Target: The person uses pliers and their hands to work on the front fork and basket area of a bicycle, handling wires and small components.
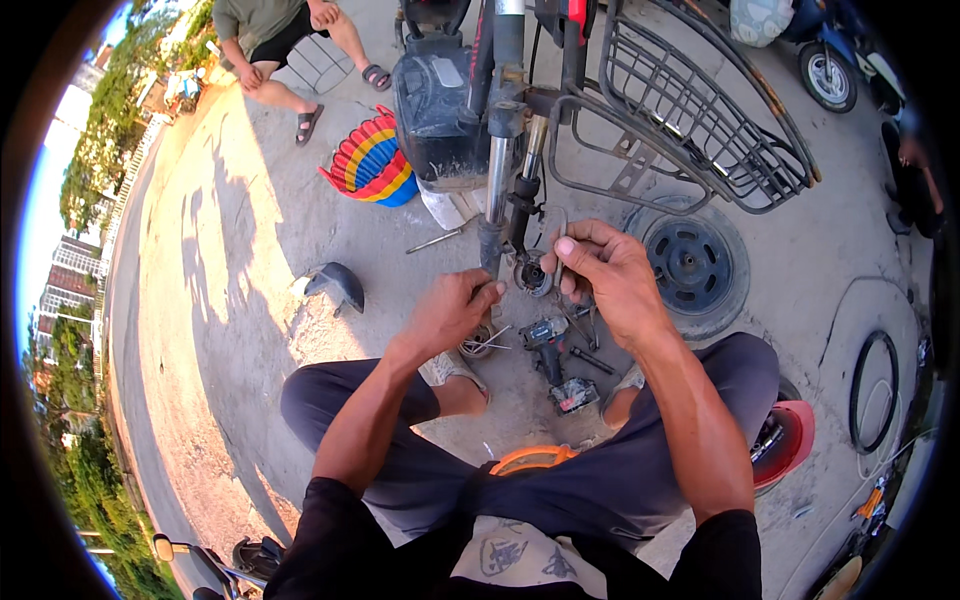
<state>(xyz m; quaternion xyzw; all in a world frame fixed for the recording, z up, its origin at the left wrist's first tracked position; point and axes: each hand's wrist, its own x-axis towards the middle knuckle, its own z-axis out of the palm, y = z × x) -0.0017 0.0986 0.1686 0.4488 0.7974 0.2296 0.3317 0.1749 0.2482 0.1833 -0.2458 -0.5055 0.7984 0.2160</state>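
Note:
Closed, with fingers and thumb at the lower end of a front fork leg (497, 190), is my left hand (448, 312). My right hand (618, 280) pinches a thin, bent metal rod (562, 238) between thumb and fingers, just right of the fork. Between my hands lies a round, dark metal part (533, 274), partly hidden. A cordless impact wrench (548, 350) rests on the ground between my feet, with a dark socket extension (592, 360) beside it. Near my left foot is a small round dish (478, 345) with thin metal pieces.
A wheel (688, 262) lies flat at right, below the bike's wire basket (690, 110). A striped plastic basket (375, 160) stands left of the black fender (440, 110). A dark curved cover (338, 287) lies left. A red container (785, 445) sits by my right knee. Someone sits (285, 30) far left.

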